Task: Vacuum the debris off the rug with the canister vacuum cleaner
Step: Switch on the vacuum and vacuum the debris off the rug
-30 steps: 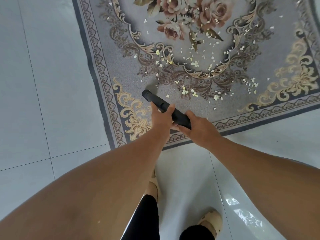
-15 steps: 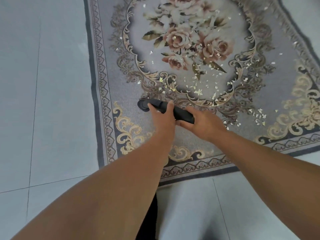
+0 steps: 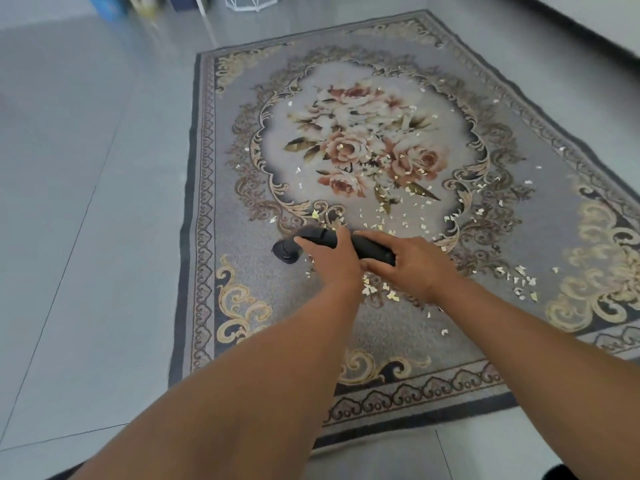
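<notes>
The left hand (image 3: 332,261) is wrapped around the black vacuum tube (image 3: 369,244), with its fingers curled over the top. The right hand (image 3: 412,268) holds the same tube just behind the left hand, with its fingers curled over it too, and the two hands touch. The tube lies sideways and points to the left. Its round end (image 3: 285,251) is low over the rug (image 3: 398,337), near the rug's left border. I cannot tell if the end touches the rug. Little scraps (image 3: 391,295), pale and yellow, lie all over the rug. Most are in the middle by the pink flowers (image 3: 367,150), and some are right under the hands. The rug lies flat on a grey tile floor (image 3: 86,209).
</notes>
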A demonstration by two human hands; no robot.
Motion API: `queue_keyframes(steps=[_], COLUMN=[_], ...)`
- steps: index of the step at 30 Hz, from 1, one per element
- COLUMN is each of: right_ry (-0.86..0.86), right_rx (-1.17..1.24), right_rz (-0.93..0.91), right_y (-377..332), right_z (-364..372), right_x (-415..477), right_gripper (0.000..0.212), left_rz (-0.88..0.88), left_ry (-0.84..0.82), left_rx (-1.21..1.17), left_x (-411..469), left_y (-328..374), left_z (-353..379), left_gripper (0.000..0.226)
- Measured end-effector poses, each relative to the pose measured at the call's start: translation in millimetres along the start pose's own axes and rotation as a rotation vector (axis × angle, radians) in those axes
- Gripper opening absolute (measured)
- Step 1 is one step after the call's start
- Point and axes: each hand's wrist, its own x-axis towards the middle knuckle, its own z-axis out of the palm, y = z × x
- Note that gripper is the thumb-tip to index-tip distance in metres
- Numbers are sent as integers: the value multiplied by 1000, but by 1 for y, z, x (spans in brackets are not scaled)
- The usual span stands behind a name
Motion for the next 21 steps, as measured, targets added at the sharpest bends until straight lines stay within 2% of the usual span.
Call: queue_keyframes(steps=[2,7,14,21], right_ry=[-4,-38,-65,-1], right_rx=[-35,22,7,7], right_rz=[-18,3,61,-28], right_y=[0,7,20,-19], right_z=[-1,0,1,14], right_x=[-6,-15,-34,-19], right_gripper=[56,59,58,58], left_rz=[46,32,29,48], left_ry=[-28,-68,-77,2], left_rx=[-12,26,105,47], left_x=[-1,-4,-19,5], left_y=[-3,-9,-20,-10], left_z=[-3,0,8,-10], left_gripper=[89,98,88,74])
